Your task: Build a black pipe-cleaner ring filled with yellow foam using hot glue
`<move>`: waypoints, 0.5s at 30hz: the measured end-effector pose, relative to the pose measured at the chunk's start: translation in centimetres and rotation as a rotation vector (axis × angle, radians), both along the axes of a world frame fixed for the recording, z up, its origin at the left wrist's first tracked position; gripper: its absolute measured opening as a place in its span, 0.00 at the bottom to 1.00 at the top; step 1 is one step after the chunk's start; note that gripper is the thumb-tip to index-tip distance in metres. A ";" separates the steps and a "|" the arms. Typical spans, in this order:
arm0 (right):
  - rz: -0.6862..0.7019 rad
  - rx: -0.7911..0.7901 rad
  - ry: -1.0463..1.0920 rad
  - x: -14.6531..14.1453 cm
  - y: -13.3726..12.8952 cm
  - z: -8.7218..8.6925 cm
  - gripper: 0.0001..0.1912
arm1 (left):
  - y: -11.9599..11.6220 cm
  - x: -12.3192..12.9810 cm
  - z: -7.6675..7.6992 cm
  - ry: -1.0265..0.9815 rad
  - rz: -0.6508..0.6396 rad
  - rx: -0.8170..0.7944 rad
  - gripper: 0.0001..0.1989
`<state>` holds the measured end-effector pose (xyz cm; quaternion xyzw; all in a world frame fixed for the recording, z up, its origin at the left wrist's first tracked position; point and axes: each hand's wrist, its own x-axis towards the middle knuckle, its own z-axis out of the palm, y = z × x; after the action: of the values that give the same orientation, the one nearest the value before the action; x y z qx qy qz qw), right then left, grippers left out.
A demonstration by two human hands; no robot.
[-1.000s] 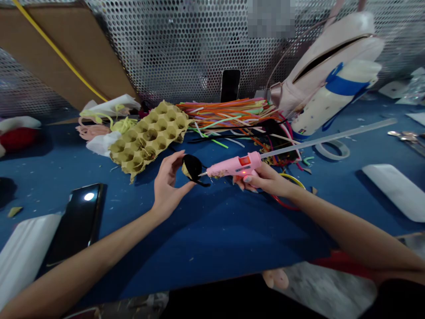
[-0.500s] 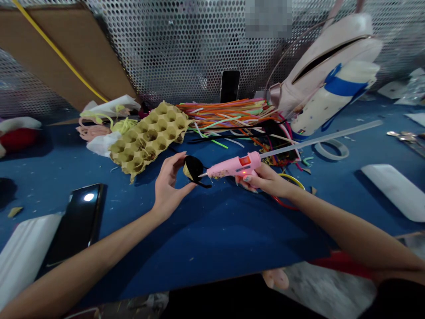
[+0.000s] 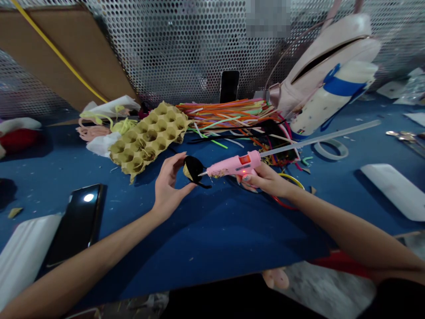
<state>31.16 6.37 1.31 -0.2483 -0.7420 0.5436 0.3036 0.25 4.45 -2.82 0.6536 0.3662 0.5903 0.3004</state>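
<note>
Between the thumb and fingers of my left hand (image 3: 171, 184) is a small cup-shaped egg-carton piece (image 3: 194, 168), partly covered in black fuzzy pipe cleaner. A loose black end of it sticks out below, toward the right. My right hand (image 3: 262, 179) is closed round the handle of a pink glue gun (image 3: 234, 166), whose red light glows. The gun's metal tip touches or nearly touches the black side of the piece. A long clear glue stick (image 3: 322, 138) juts from the gun's back end.
Behind my hands lie an egg carton (image 3: 151, 137) and a heap of colourful pipe cleaners (image 3: 229, 110). A phone (image 3: 78, 221) lies at left, a tape roll (image 3: 331, 149) and a white block (image 3: 395, 190) at right. A bottle (image 3: 332, 99) leans on a pale bag (image 3: 335, 53).
Almost nothing differs. Both hands keep the same hold, and the glue gun's tip stays at the black piece.
</note>
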 end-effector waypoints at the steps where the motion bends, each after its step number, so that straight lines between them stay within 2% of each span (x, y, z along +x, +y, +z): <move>1: -0.001 -0.001 -0.002 0.0 0.0 0.0 0.21 | 0.0 0.0 0.0 0.000 0.000 0.001 0.40; 15: -0.056 0.005 0.013 0.1 -0.1 0.0 0.21 | -0.2 0.0 0.2 0.044 0.003 0.015 0.40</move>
<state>31.22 6.29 1.30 -0.2646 -0.7342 0.5346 0.3242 0.29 4.28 -2.58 0.6681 0.3692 0.5791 0.2865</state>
